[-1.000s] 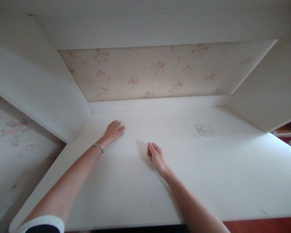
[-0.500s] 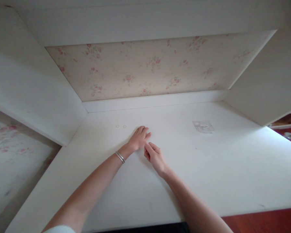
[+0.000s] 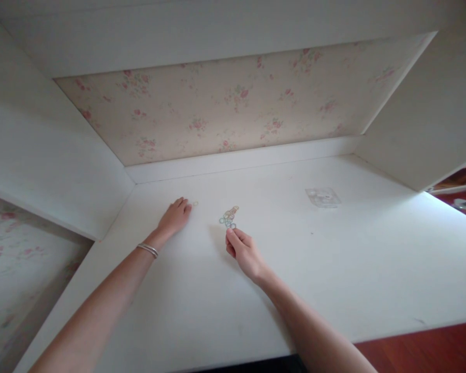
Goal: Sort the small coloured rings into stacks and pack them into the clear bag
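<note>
A loose cluster of small, thin rings in pale green, yellow and pinkish tones (image 3: pixel 229 216) lies on the smooth white tabletop (image 3: pixel 365 274), near the middle of the scene and toward the far side. Its near end meets the fingertips of the right hand (image 3: pixel 244 253), whose grip is together, the fingers curled in and the thumb laid along the index finger; whether a ring is pinched inside it, I cannot tell. To the left of the cluster, well apart from it, a single pale yellow ring (image 3: pixel 195 203) lies just beside the left hand (image 3: pixel 175 215). That hand is palm down, its grip apart, with the fingers loosely stretched; what is under them is hidden. Two slim silver-coloured bangles (image 3: pixel 148 250) circle the left wrist. Off to the right of the cluster sits a flat, clear plastic box (image 3: pixel 322 198), with a tiny dark speck (image 3: pixel 311 233) on the near side of it. Beyond the far edge stands cream wallpaper with pink flowers (image 3: pixel 209 109), between white panels at left and right. A reddish floor (image 3: pixel 431 344) shows at the near right.
</note>
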The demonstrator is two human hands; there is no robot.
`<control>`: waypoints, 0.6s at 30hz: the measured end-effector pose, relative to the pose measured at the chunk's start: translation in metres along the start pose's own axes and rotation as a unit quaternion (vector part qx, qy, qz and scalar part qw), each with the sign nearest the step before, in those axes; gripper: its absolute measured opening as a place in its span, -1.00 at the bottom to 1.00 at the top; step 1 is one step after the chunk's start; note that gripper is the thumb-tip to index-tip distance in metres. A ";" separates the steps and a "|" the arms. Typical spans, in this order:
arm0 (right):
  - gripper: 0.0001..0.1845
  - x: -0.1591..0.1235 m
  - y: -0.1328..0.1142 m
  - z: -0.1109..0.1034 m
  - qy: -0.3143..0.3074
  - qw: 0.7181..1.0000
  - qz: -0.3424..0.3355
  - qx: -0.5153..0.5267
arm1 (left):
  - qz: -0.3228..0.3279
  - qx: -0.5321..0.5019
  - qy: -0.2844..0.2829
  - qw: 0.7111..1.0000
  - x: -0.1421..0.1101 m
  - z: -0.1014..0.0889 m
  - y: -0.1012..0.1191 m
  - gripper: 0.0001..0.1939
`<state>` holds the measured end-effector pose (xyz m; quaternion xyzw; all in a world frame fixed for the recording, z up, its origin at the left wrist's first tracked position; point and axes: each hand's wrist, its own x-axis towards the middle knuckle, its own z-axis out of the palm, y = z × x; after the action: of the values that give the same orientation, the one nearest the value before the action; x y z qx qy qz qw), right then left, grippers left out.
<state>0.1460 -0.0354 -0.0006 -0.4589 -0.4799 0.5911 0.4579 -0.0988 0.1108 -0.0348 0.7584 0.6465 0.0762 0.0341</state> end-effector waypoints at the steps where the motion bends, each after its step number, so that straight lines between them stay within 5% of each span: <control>1: -0.51 0.000 0.001 0.000 -0.001 1.000 0.001 -0.005 | 0.002 0.000 -0.014 1.000 -0.003 0.001 0.003 -0.43; 11: -0.50 0.004 0.009 0.001 0.003 0.999 -0.012 -0.029 | 0.167 -0.063 -0.066 0.982 -0.025 0.014 0.119 -0.45; 18: -0.51 0.001 0.009 0.002 -0.011 0.999 -0.018 -0.038 | 0.181 -0.016 0.016 0.983 -0.029 0.001 0.147 -0.54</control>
<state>0.1430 -0.0354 -0.0091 -0.4609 -0.5149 0.5692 0.4455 0.0400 0.0586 -0.0156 0.8608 0.4978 0.1038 0.0215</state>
